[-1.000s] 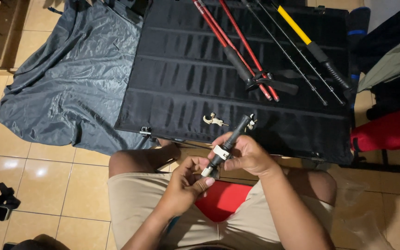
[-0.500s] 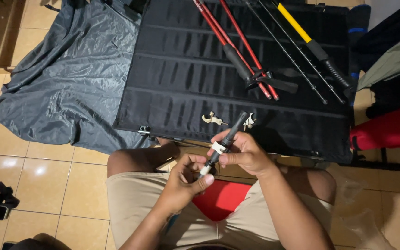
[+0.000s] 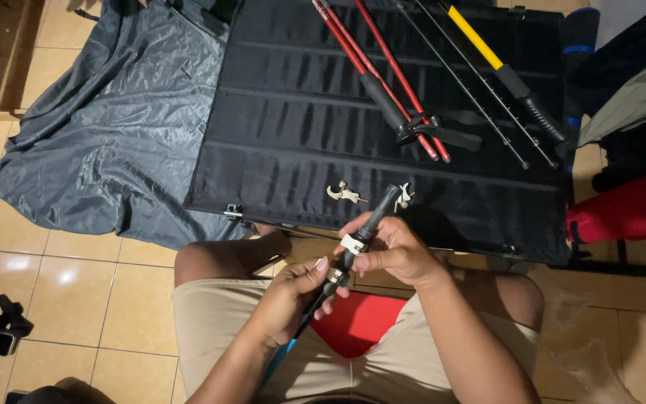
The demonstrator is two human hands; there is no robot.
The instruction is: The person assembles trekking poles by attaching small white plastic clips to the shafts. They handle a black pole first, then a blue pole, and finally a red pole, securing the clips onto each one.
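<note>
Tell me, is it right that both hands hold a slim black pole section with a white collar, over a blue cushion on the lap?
Not quite: the head view shows the cushion is red. Both the left hand and right hand do hold the slim black pole section with a white collar.

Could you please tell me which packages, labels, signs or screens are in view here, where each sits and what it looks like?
White label band: wrapped round the black pole section held between the left hand and right hand; narrow, white, any print too small to make out.
No packages, signs or screens can be made out.
</note>
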